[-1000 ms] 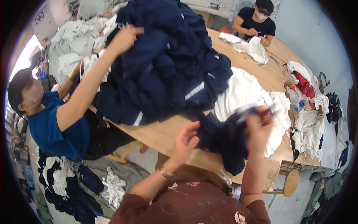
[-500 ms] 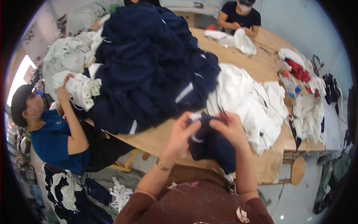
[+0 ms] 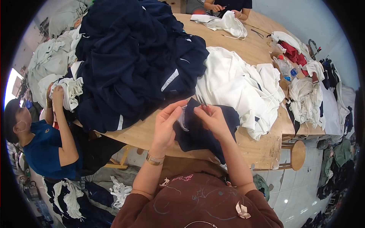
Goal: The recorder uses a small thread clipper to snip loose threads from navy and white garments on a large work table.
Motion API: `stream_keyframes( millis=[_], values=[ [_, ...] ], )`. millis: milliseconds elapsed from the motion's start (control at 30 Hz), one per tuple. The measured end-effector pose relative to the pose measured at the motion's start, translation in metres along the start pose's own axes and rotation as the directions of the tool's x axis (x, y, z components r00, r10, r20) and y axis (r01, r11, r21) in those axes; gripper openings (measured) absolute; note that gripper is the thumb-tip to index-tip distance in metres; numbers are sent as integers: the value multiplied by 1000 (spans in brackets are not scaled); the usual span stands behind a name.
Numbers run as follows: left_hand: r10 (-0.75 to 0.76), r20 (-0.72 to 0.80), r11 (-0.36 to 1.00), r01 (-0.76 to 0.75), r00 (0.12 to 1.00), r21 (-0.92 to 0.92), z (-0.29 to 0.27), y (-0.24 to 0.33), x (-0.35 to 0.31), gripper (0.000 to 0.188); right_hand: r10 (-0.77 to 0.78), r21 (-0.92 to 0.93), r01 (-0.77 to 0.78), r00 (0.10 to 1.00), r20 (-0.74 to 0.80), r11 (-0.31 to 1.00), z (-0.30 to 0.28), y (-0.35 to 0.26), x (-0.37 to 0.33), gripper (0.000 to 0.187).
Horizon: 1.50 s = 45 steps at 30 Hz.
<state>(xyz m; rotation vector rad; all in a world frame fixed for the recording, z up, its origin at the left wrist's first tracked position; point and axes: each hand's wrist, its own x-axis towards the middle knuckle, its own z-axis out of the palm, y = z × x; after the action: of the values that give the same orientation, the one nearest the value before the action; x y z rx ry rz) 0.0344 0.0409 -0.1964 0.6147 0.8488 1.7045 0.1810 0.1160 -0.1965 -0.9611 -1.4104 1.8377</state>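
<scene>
1 navy-blue cloth piece with white stitching hangs at the near edge of the light wooden table. The left hand pinches its edge; the right hand grips it too, curled around red-handled metal snips. Fingers partly hide the handles; I can't tell whether the blades touch cloth.

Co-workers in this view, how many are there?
2: one in blue at left, beside the navy pile; another across the table, head cut off by the frame. Others may be hidden behind the pile.
</scene>
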Motion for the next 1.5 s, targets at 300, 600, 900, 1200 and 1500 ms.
stream_keyframes(
  millis=[300, 600, 900, 1200, 1500],
  values=[
    [-90, -65, 995, 87, 994, -45, -2, -8, 3, 23, -400, -57, 399, 884, -240, 915, 15, 9, 2, 16],
    [-80, 4, 986, 79, 997, 147, 2, -4, 2, 21, -459, -352, 416, 887, -43, 838, 5, 3, -5, 13],
    [88, -6, 937, -81, 996, 341, 11, -9, -3, 22, -100, 141, 112, 991, -93, 984, 11, -2, -19, 19],
    [78, 13, 918, -77, 997, 390, 8, -1, -2, 16, -268, -117, 260, 961, -64, 959, -9, -15, -14, 25],
    [62, 89, 923, -91, 994, 374, 9, 3, 0, 16, -522, -740, 542, 797, 303, 398, -21, -45, -2, 39]
  ],
)
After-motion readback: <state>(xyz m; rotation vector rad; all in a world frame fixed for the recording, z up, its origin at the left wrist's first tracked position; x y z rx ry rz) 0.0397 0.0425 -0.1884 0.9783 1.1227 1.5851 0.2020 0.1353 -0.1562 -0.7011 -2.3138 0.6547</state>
